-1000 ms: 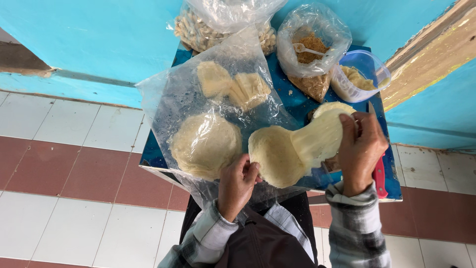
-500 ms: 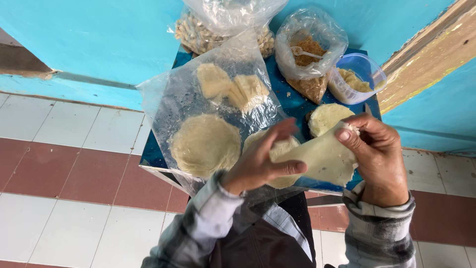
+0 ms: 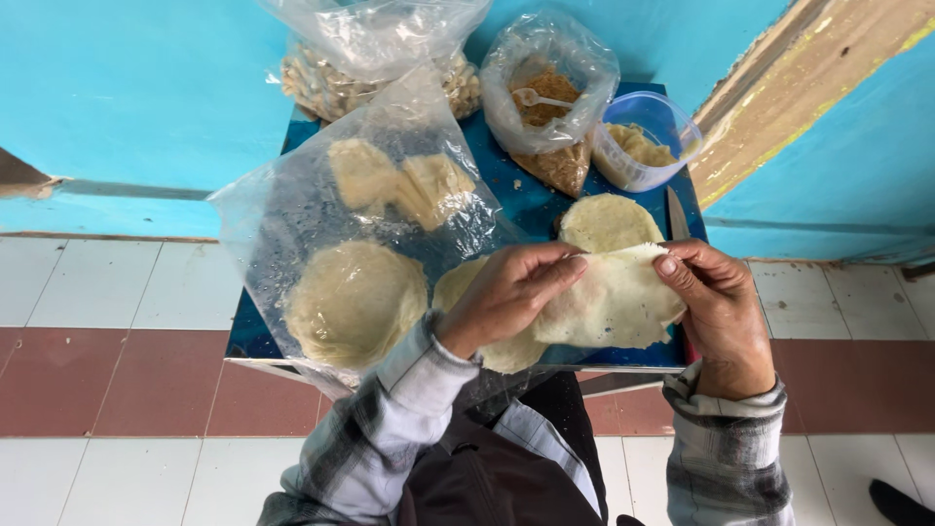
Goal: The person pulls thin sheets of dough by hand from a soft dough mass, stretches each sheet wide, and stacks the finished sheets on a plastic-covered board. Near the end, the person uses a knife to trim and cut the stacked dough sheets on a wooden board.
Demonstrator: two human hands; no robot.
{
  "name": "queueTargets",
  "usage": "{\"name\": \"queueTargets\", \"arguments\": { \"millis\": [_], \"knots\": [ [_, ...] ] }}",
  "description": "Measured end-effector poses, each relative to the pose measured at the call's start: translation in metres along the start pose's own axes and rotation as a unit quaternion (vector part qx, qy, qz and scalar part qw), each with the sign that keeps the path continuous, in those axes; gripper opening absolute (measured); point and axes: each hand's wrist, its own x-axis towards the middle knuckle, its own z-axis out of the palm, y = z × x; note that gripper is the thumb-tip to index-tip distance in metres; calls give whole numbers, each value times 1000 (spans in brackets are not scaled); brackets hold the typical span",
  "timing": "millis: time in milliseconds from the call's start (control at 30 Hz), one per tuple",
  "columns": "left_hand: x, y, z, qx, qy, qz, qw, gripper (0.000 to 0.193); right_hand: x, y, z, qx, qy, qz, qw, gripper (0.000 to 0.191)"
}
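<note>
A pale, thin dough wrapper point(image 3: 616, 304) is folded between both my hands above the front of a small blue table point(image 3: 534, 206). My left hand point(image 3: 504, 297) pinches its left edge; my right hand point(image 3: 714, 300) grips its right edge with the thumb on top. Another round wrapper point(image 3: 606, 220) lies flat on the table just behind it. One more round wrapper point(image 3: 510, 353) shows under my left hand. A clear plastic bag point(image 3: 343, 229) at the left holds a stack of round wrappers point(image 3: 355, 300) and some folded pieces point(image 3: 401, 180).
At the table's back stand a bag of brown crumbs with a white plastic spoon point(image 3: 547, 117), a clear tub of pale filling point(image 3: 643, 141), and a bag of nuts point(image 3: 326, 86). A knife point(image 3: 677, 214) lies at the right edge. Turquoise wall behind, tiled floor below.
The wrapper was held stretched out, joined to a second round one; now it is apart and folded between both hands. My left hand came up onto it.
</note>
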Motion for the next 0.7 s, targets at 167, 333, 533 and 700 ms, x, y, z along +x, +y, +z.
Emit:
{"name": "queueTargets", "arguments": {
  "millis": [167, 333, 533, 700],
  "knots": [
    [53, 21, 9, 169, 0, 147, 975, 27, 16, -24, -6, -40, 39, -108, 993, 6],
    [102, 32, 20, 176, 13, 227, 958, 33, 24, -62, -9, -181, 58, -262, 946, 7],
    [132, -30, 27, 171, 27, 140, 975, 43, 40, -22, -17, -220, 127, -161, 954, 13],
    [145, -93, 21, 222, 81, 120, 964, 32, 67, 20, -17, -405, 135, -193, 883, 15]
  ]
}}
